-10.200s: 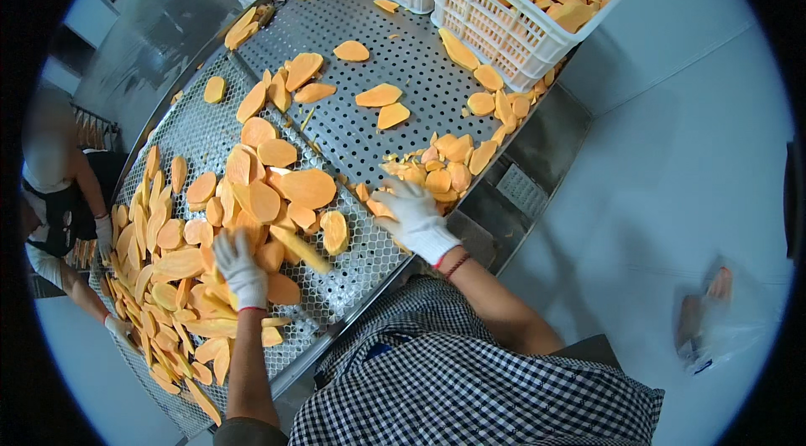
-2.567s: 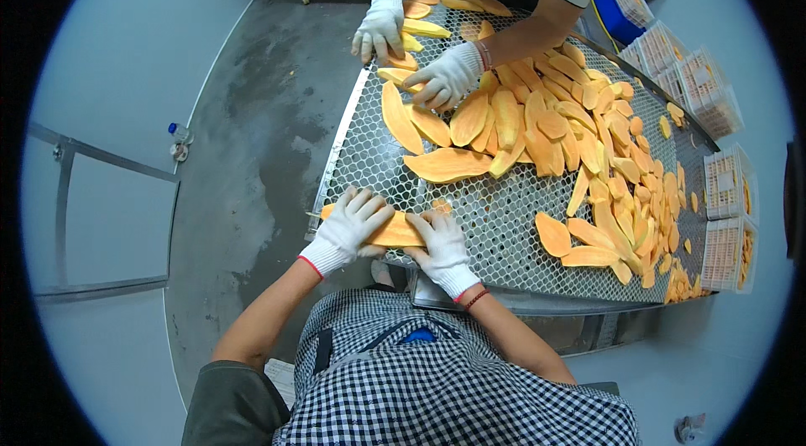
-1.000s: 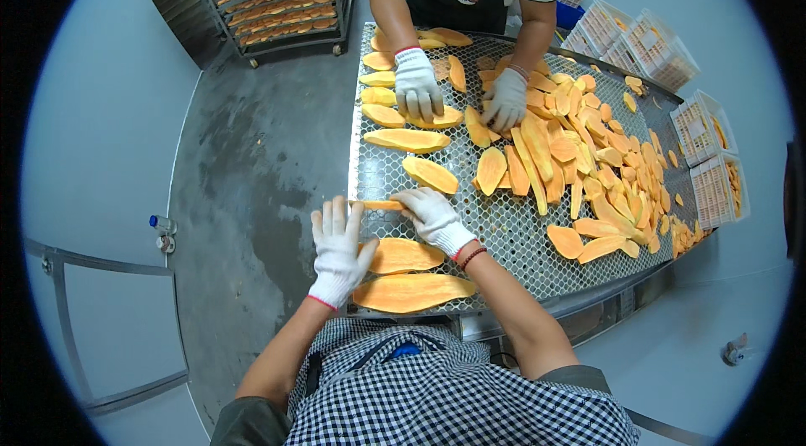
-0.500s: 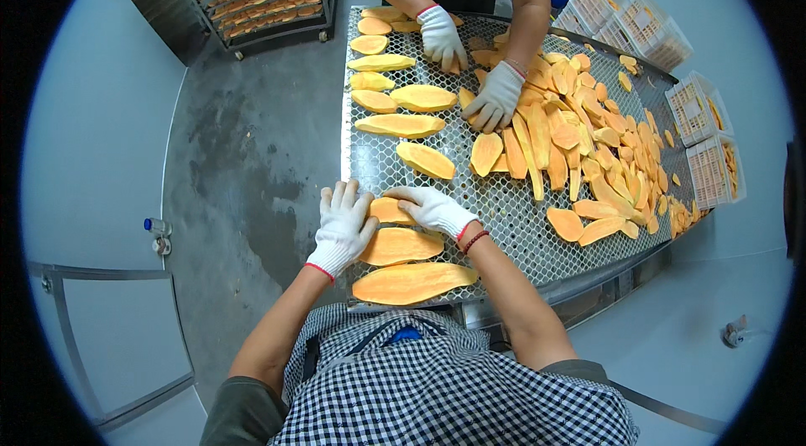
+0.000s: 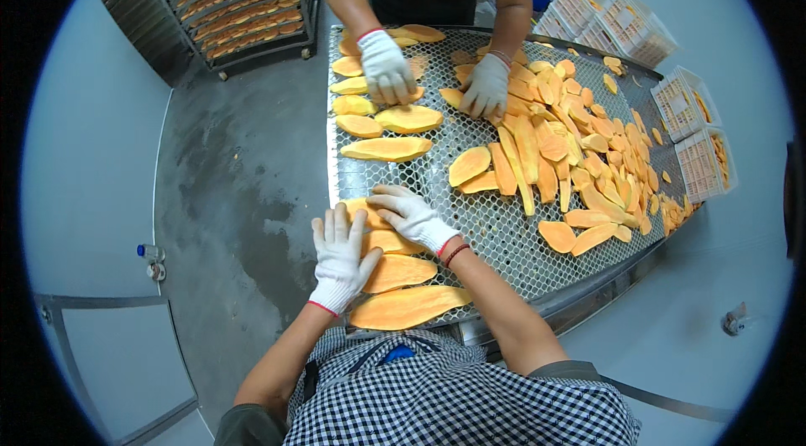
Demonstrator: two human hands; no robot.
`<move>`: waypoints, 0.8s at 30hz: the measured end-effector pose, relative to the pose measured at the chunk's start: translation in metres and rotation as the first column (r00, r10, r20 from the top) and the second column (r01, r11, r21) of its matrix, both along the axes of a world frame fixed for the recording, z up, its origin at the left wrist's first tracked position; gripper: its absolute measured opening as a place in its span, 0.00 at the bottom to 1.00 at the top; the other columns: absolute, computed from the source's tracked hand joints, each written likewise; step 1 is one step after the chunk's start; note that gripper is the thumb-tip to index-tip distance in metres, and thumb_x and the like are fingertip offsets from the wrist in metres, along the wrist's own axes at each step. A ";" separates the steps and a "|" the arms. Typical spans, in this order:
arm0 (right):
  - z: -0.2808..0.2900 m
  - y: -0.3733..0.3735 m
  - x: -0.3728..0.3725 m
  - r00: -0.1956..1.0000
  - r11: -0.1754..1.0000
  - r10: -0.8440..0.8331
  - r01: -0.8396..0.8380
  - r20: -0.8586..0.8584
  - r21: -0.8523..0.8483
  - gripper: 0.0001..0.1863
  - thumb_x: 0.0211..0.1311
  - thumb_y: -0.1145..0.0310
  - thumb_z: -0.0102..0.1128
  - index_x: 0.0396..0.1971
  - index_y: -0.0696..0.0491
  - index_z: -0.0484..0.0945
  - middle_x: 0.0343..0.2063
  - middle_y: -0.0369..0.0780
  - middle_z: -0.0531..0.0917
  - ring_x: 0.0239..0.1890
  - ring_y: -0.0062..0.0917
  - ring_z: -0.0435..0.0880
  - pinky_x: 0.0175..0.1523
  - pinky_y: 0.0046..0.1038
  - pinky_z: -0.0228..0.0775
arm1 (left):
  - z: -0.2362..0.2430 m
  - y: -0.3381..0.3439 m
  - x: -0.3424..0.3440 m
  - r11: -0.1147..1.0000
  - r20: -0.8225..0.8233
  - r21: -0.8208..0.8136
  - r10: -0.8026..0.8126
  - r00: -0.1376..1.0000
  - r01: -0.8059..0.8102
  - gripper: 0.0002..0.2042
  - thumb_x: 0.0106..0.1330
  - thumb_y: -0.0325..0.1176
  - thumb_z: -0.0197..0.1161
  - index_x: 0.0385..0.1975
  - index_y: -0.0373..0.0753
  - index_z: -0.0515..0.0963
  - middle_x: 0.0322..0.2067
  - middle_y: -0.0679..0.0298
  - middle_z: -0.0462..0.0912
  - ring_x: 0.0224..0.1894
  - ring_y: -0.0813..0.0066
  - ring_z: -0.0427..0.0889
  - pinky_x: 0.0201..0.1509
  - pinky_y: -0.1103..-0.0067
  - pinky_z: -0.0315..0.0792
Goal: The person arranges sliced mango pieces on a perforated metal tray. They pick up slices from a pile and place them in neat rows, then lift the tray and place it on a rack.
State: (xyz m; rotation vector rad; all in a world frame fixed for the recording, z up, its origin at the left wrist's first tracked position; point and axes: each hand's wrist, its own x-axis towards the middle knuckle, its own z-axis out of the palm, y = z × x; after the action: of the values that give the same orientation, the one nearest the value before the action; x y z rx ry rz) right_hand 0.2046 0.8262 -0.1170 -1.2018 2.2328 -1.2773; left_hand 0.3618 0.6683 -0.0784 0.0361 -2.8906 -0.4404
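Long orange slices, like sweet potato, lie in a column on a wire-mesh tray [image 5: 470, 236]. My gloved left hand [image 5: 339, 257] rests along the tray's left edge, its fingers stretched out against the slices' left ends. With fingers and thumb, my gloved right hand [image 5: 414, 217] grips the right end of the farthest slice [image 5: 359, 211] in my column. Nearer me lie a partly covered slice [image 5: 393, 242], another slice [image 5: 399, 272] and the longest slice [image 5: 410, 306]. Across the tray, a co-worker's gloved hand [image 5: 387, 68] touches laid slices, and their other hand [image 5: 485, 86] is at the pile.
A heap of loose slices [image 5: 588, 144] covers the tray's right half. White plastic baskets [image 5: 703, 165] stand beyond the right edge. At the far left is a wheeled rack [image 5: 231, 1] with loaded trays. A blue-capped bottle [image 5: 151, 252] stands by the left wall.
A slice from farther up the tray is now in my near column, under my right hand. Both my hands have shifted slightly left. The co-worker's left-side hand has moved left over the rows.
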 end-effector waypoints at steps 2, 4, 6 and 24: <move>0.016 0.007 -0.007 0.926 0.951 -0.233 0.281 -0.296 0.129 0.19 0.63 0.62 0.63 0.53 0.48 0.82 0.61 0.48 0.75 0.66 0.44 0.70 0.71 0.41 0.61 | 0.009 -0.006 -0.012 0.997 0.038 -0.075 -0.012 0.999 0.015 0.38 0.60 0.49 0.66 0.68 0.39 0.62 0.68 0.37 0.57 0.70 0.37 0.55 0.73 0.45 0.43; 0.013 0.040 -0.043 0.744 0.799 -0.482 0.590 -0.463 0.116 0.25 0.58 0.59 0.66 0.56 0.45 0.79 0.63 0.49 0.73 0.67 0.46 0.67 0.73 0.44 0.56 | 0.011 -0.004 -0.024 0.993 0.042 -0.094 -0.063 0.997 0.067 0.36 0.60 0.51 0.65 0.66 0.39 0.64 0.65 0.41 0.61 0.67 0.40 0.58 0.71 0.44 0.45; 0.018 0.082 -0.070 0.773 0.722 -0.419 0.602 -0.477 0.341 0.34 0.55 0.51 0.66 0.63 0.41 0.73 0.68 0.48 0.65 0.70 0.47 0.60 0.73 0.45 0.52 | 0.015 0.000 -0.031 0.991 0.110 -0.091 -0.086 0.990 0.096 0.35 0.60 0.51 0.64 0.65 0.39 0.65 0.62 0.43 0.63 0.66 0.41 0.60 0.70 0.44 0.46; 0.045 -0.004 -0.076 0.960 0.974 0.094 -0.034 -0.263 0.226 0.23 0.58 0.52 0.66 0.52 0.45 0.80 0.40 0.45 0.85 0.45 0.42 0.84 0.51 0.38 0.76 | 0.013 -0.004 -0.028 0.986 0.038 -0.074 -0.146 0.988 0.149 0.34 0.60 0.50 0.65 0.63 0.37 0.65 0.61 0.45 0.64 0.65 0.41 0.60 0.70 0.46 0.48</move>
State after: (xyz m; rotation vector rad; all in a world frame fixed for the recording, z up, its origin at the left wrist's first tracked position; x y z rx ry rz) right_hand 0.1285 0.8219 -0.0717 -1.4213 2.4242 -0.8546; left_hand 0.3333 0.6644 -0.0655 -0.1861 -2.9513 -0.3562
